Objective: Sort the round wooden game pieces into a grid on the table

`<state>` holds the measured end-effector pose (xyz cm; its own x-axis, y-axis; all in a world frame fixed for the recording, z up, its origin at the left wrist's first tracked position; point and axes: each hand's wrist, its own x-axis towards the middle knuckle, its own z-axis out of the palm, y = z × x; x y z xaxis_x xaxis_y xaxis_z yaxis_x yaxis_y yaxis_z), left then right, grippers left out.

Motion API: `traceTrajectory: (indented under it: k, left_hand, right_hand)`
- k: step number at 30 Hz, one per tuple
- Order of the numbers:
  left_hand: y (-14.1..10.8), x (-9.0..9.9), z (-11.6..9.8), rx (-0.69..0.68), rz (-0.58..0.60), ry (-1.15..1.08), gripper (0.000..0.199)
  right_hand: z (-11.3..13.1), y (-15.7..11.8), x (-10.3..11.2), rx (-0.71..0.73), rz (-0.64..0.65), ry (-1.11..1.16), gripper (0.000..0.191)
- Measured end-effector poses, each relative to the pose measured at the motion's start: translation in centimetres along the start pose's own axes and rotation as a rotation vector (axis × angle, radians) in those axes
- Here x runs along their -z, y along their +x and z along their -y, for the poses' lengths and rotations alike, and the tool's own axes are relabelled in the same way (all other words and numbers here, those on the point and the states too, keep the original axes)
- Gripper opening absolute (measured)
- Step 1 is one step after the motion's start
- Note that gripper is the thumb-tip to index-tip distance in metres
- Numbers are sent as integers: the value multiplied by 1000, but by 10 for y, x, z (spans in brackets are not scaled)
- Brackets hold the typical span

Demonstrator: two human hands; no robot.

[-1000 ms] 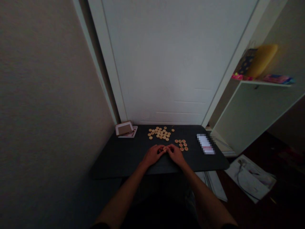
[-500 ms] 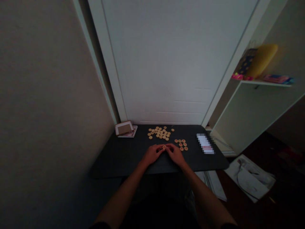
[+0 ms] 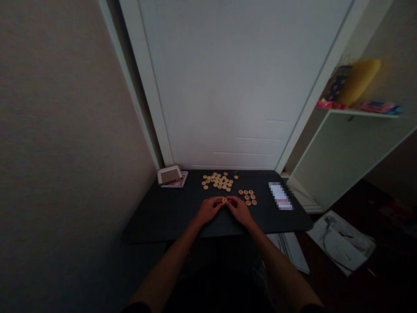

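Between the fingertips of both hands is one round wooden piece [image 3: 224,200] with a mark on its face. My left hand [image 3: 208,210] pinches it from the left, and my right hand [image 3: 240,210] pinches it from the right, low over the dark table [image 3: 153,217]. Beyond the hands lies a loose heap of pale round pieces [image 3: 220,181], most showing no clear mark. To the right of my right hand, several marked pieces [image 3: 246,197] lie apart from one another in short rows.
A phone [image 3: 280,196], pixelated, lies on the table's right. At the back left sits an open box [image 3: 170,176] on its white lid or tray. A white door [image 3: 228,87] stands behind the table. Right of it is a shelf [image 3: 361,114] with a yellow object.
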<state>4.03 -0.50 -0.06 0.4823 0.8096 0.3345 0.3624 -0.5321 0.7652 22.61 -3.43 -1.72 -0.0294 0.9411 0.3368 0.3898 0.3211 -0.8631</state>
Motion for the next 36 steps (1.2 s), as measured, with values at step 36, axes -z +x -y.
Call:
traceTrajectory:
  k: [36]
  left_hand:
    - [-1, 2, -7, 47, 49, -5, 28]
  right_hand:
    - [0, 1, 2, -47, -53, -124, 24]
